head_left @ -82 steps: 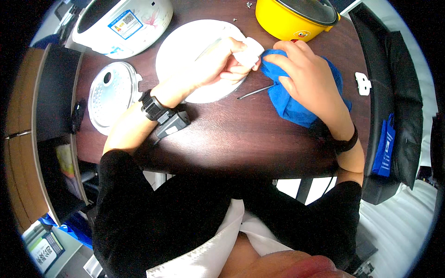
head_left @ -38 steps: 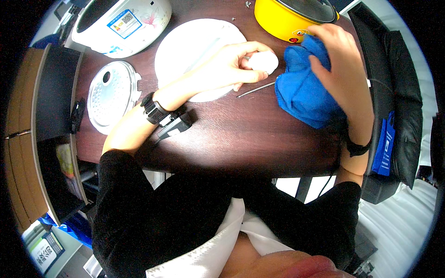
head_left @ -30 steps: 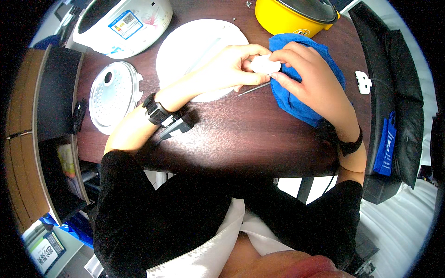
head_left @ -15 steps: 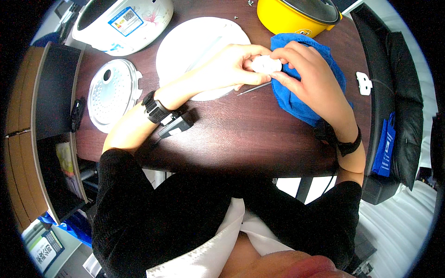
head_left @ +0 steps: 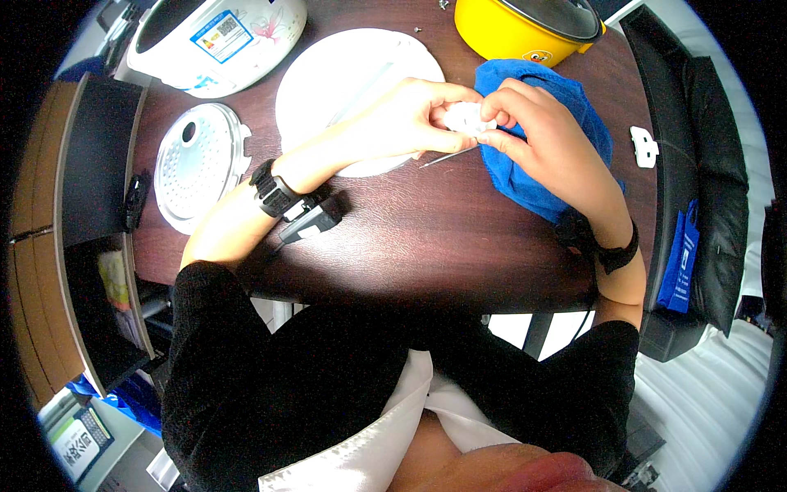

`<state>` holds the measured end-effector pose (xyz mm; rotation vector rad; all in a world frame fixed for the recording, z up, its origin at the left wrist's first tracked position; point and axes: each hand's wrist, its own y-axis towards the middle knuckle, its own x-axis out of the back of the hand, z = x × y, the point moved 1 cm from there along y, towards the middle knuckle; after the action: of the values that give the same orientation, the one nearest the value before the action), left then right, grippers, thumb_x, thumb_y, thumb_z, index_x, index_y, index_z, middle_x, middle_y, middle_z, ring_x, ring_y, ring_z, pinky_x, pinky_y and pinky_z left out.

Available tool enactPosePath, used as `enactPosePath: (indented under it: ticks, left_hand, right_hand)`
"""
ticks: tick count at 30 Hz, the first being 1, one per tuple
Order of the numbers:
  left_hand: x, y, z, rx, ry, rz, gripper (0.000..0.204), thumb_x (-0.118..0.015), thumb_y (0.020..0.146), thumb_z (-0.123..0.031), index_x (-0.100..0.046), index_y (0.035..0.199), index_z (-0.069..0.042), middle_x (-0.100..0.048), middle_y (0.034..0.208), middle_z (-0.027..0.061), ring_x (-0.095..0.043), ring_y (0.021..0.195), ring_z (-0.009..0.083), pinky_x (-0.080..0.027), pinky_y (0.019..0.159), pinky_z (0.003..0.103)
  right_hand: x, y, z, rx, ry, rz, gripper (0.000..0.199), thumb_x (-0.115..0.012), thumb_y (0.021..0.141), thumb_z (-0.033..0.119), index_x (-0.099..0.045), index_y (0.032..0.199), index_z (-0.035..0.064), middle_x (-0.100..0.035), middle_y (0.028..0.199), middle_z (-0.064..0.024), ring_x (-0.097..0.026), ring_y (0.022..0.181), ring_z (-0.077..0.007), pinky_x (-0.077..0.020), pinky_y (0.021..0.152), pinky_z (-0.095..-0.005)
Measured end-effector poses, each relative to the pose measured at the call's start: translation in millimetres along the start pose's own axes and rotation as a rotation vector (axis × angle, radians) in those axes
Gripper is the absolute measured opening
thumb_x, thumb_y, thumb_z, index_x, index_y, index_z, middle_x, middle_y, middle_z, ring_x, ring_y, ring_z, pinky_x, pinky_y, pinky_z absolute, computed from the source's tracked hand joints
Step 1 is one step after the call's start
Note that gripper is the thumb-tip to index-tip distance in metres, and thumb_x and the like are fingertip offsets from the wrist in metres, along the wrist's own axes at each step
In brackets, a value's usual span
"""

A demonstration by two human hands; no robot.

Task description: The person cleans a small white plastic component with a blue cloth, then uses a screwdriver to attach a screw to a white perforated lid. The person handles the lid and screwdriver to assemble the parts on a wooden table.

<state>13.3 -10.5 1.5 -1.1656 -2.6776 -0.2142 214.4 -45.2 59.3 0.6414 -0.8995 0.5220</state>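
Between my two hands is a small white rounded part (head_left: 466, 119), its details washed out by glare. My left hand (head_left: 434, 115) is closed on its left side, thumb below and fingers above. My right hand (head_left: 529, 123) pinches its right edge with thumb and fingertips. A thin metal rod (head_left: 447, 157) points out below the fingers toward the left; its other end is hidden. Under and behind the right hand lies a crumpled blue cloth (head_left: 516, 184). Partly beneath my left forearm rests a large round white lid or plate (head_left: 316, 90).
A white appliance body with a flower print (head_left: 254, 61) stands at the back left. A perforated round cover (head_left: 184, 168) lies at left. A yellow pot with a dark lid (head_left: 500, 37) is at the back right. A white bracket-like piece (head_left: 644, 148) sits on the right edge.
The white part has turned slightly and shows a different face. My right fingers have shifted a little on its edge; my left hand has barely moved.
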Motion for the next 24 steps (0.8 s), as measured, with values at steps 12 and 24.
enactPosePath:
  ticks: [12,24]
  left_hand:
    - [-1,-1,-3,0.022,-0.001,0.020,0.046,-0.069,0.082,-0.007,-0.058,0.125,-0.001,-0.060,0.084,-0.0017,-0.051,0.071,0.0033,-0.044,0.060,0.020]
    - [-2,-4,-12,0.031,0.097,0.009,0.042,-0.069,0.081,-0.008,-0.061,0.121,0.000,-0.062,0.080,-0.0016,-0.051,0.069,0.0031,-0.044,0.059,0.021]
  right_hand:
    - [6,-1,9,0.081,-0.283,-0.081,0.027,-0.072,0.075,0.020,-0.059,0.094,0.0060,-0.058,0.088,-0.0105,-0.058,0.084,-0.0302,-0.0443,0.075,-0.0402]
    - [-5,-6,12,-0.021,-0.325,-0.066,0.023,-0.069,0.078,0.019,-0.060,0.095,0.0053,-0.060,0.085,-0.0114,-0.059,0.083,-0.0300,-0.0454,0.075,-0.0407]
